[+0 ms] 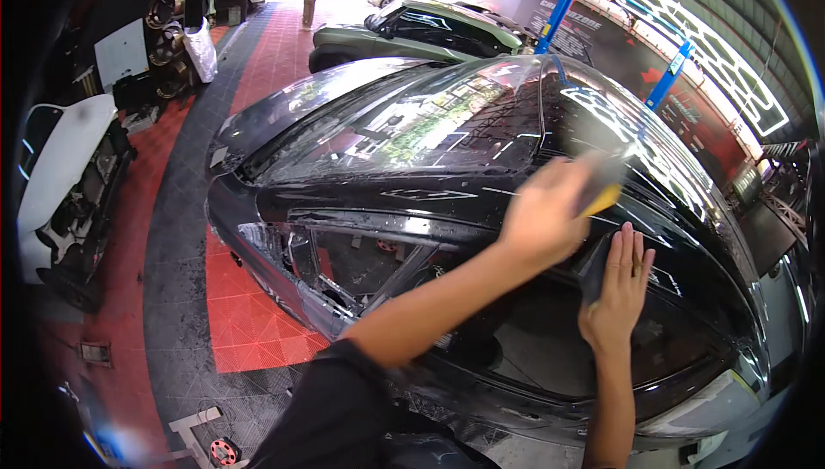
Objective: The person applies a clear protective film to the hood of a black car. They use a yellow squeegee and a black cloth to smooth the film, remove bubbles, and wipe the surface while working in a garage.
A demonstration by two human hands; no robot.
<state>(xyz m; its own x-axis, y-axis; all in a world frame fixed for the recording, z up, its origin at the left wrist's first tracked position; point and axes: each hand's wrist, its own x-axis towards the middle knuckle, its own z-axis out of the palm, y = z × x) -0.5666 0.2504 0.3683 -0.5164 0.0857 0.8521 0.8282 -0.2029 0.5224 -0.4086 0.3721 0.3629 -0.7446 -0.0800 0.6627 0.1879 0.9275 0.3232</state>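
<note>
My left hand (547,211) is closed round a flat hand tool (603,201) with a yellow edge and a dark body. Motion blurs the tool, so its exact kind is unclear. It is over the roof edge of a black car (481,198), whose surface looks wet and glossy. Nearer to me, my right hand (615,293) lies with fingers stretched out along the upper door frame. A dark grey flap (595,275) shows beside its thumb side; whether the hand holds it cannot be seen.
The front door window (352,258) is open, with the cabin visible inside. A green car (412,35), blue lift posts (560,13) and a standing person (310,0) are beyond. At left are a white car body part (73,151) and stacked wheels (166,9).
</note>
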